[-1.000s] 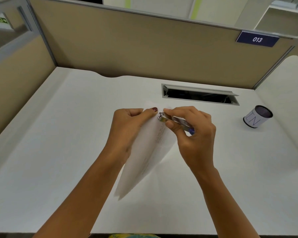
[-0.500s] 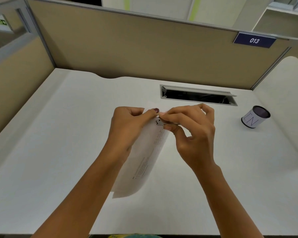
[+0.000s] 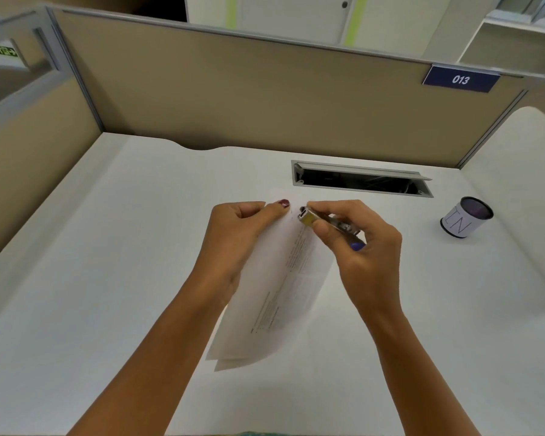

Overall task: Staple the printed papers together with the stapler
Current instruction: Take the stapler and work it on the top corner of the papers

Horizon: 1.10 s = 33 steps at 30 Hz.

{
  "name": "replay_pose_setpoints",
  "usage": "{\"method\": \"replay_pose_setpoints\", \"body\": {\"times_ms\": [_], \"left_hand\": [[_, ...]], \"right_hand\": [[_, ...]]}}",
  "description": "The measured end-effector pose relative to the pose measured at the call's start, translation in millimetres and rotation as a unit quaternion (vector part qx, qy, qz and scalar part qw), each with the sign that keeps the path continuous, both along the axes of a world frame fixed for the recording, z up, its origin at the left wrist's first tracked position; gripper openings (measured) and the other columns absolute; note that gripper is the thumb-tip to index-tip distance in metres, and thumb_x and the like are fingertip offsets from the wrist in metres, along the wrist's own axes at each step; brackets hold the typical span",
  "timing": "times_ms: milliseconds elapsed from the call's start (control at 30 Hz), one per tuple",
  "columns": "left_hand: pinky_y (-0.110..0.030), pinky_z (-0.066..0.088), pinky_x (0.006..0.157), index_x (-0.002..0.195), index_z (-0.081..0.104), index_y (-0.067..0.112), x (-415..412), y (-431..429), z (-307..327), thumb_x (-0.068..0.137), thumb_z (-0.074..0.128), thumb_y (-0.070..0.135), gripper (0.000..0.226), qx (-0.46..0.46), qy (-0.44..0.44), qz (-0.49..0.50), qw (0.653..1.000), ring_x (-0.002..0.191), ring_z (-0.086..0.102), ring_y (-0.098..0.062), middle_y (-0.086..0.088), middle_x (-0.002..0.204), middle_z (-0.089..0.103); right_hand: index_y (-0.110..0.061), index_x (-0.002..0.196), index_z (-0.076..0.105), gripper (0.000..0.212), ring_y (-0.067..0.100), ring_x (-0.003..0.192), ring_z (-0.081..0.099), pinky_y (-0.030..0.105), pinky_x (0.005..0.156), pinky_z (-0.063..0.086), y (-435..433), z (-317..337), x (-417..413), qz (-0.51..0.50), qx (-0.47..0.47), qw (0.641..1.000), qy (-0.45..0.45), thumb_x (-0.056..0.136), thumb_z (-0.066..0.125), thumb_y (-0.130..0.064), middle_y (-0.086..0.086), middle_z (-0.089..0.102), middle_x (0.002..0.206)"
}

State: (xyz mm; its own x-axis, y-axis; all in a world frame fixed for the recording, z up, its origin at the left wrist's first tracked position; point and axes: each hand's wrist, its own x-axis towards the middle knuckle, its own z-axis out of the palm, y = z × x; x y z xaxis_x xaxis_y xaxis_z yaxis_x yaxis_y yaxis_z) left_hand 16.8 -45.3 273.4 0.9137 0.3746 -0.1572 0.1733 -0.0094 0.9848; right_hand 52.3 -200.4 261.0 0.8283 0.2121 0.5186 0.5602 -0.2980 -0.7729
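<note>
Pinching the top corner of the printed papers [image 3: 280,294], our left hand [image 3: 243,234] has its thumb on the upper face and its fingers curled behind, holding the sheets tilted up off the desk [image 3: 107,278]. Our right hand [image 3: 365,256] grips the stapler [image 3: 328,223], with fingers and thumb wrapped round its metal body and a blue end showing by the palm. The stapler's nose sits right at the papers' top corner, just beside our left thumb; we cannot tell whether it bites the sheets. The papers' lower edges fan slightly apart.

Well to the right stands a small white cup [image 3: 466,217] lettered "IN"; its inside is dark and we cannot make out any contents. Behind our hands an open cable slot [image 3: 362,180] is cut into the white desk. Tan partition walls [image 3: 249,99] enclose it, bearing a blue plate [image 3: 460,79] marked 013.
</note>
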Motion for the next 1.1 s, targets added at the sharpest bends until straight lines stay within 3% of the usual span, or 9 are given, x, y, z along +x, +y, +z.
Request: {"method": "replay_pose_setpoints", "body": {"times_ms": [100,167,300,533,833,1100], "left_hand": [[-0.028,0.051,0.063,0.085,0.073,0.009,0,-1,-2,0.081,0.067,0.046,0.038,0.011,-0.014,0.011,1.000,0.073,0.065,-0.030,-0.012,0.083,0.070],[-0.028,0.050,0.065,0.085,0.073,0.010,1,-2,-3,0.081,0.067,0.046,0.038,0.017,-0.020,0.015,1.000,0.078,0.066,-0.029,-0.009,0.081,0.070],[-0.026,0.053,0.063,0.082,0.073,0.015,0,-2,-6,0.080,0.065,0.050,0.036,0.040,-0.024,0.013,0.999,0.068,0.066,-0.018,0.001,0.074,0.071],[-0.017,0.049,0.055,0.078,0.073,0.016,-2,-3,-5,0.080,0.065,0.050,0.035,0.040,-0.031,0.005,0.999,0.059,0.062,-0.010,0.001,0.071,0.069],[-0.031,0.056,0.068,0.079,0.075,0.021,-11,-10,-5,0.080,0.066,0.046,0.026,0.014,-0.042,0.033,0.998,0.070,0.068,-0.020,0.001,0.078,0.073],[-0.030,0.057,0.069,0.084,0.074,0.016,-12,-11,-2,0.082,0.065,0.043,0.028,0.009,-0.036,0.039,0.999,0.075,0.068,-0.025,-0.004,0.081,0.073]], "right_hand": [[-0.012,0.101,0.074,0.018,0.007,0.083,0.065,0.011,0.073,0.050,-1,4,0,0.020,-0.006,0.998,0.057,0.084,0.069,-0.017,-0.001,0.074,0.096],[-0.017,0.097,0.074,0.014,0.009,0.081,0.066,0.011,0.071,0.050,-1,5,0,0.021,-0.011,0.997,0.073,0.084,0.070,-0.016,-0.003,0.074,0.093],[-0.026,0.092,0.072,0.012,0.007,0.074,0.065,0.014,0.068,0.051,-2,10,-2,0.025,-0.002,0.995,0.098,0.084,0.069,-0.017,-0.011,0.072,0.087],[-0.017,0.093,0.075,0.011,0.009,0.060,0.063,0.013,0.056,0.049,-3,14,-4,0.016,0.025,0.986,0.165,0.085,0.068,-0.019,-0.004,0.073,0.082],[-0.015,0.091,0.078,0.014,0.008,0.054,0.060,0.017,0.059,0.049,-2,20,-10,0.004,0.052,0.970,0.236,0.082,0.072,-0.024,-0.002,0.074,0.081],[-0.019,0.090,0.077,0.014,0.010,0.054,0.060,0.026,0.066,0.053,4,22,-11,-0.004,0.043,0.969,0.243,0.083,0.070,-0.029,-0.006,0.073,0.077]]}}
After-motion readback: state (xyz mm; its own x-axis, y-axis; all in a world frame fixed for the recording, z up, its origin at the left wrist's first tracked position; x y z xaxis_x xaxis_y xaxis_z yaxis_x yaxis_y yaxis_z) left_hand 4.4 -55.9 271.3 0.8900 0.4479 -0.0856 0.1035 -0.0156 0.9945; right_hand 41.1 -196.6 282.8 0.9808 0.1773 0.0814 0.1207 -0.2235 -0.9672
